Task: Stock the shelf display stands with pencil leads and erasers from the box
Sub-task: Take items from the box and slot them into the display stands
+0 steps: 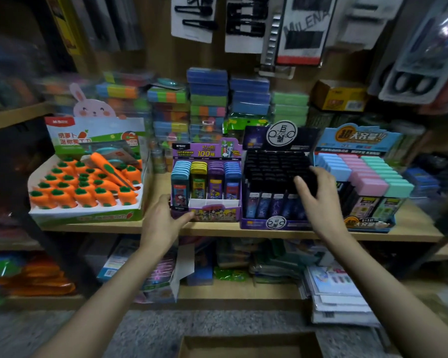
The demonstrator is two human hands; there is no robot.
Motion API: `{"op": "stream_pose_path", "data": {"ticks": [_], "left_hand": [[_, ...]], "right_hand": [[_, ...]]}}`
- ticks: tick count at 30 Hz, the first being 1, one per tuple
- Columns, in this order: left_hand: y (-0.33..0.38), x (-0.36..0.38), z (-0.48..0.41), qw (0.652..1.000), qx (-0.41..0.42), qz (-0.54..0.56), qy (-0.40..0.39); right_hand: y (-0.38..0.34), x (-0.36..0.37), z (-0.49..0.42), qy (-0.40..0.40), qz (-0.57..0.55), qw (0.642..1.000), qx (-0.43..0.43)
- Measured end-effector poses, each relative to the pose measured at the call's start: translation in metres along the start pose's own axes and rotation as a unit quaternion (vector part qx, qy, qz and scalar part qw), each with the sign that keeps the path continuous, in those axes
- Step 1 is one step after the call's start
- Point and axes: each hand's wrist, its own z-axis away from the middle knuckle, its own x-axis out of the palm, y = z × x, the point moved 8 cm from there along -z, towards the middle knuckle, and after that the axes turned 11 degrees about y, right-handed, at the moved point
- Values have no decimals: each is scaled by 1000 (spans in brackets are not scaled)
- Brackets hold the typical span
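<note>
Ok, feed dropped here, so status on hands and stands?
Left hand grips purple stand, front-left corner. Right hand open over black stand. Purple front slots empty. Nothing in the way.

Upright purple lead stand [212,211], front slots partly empty, just left of black lead stand [272,202]; cardboard box [248,344] below

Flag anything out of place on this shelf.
A long orange carrot-shaped cutter lies slantwise across the small carrots in the carrot tray, not slotted in. The purple stand has empty front slots.
</note>
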Motion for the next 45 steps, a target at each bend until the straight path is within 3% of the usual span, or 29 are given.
{"op": "stream_pose_path", "data": {"ticks": [12, 14, 17, 20, 23, 26, 33, 39, 45], "left_hand": [[-1, -6, 3, 998, -37, -45, -32], [5, -31, 6, 995, -51, -82, 30], [47, -63, 23, 987, 45, -37, 149], [103, -43, 40, 987, 120, 77, 72], [145, 1, 38, 981, 91, 164, -49], [164, 30, 26, 978, 45, 182, -93], [173, 60, 14, 980, 19, 169, -105], [169, 57, 12, 978, -1, 172, -115], [174, 16, 28, 981, 88, 144, -95]], "right_hand": [[2, 3, -2, -29, 12, 999, -2], [0, -3, -3, -28, -3, 1000, 2], [-1, -7, -5, -23, -29, 999, 18], [5, -1, -5, -49, -52, 996, 60], [7, 3, -7, -55, -75, 991, 92], [9, 3, -15, -38, -106, 987, 117], [19, 18, -24, -84, -132, 978, 140], [13, 15, -24, -99, -123, 982, 104], [2, -26, -11, -99, -75, 991, 42]]}}
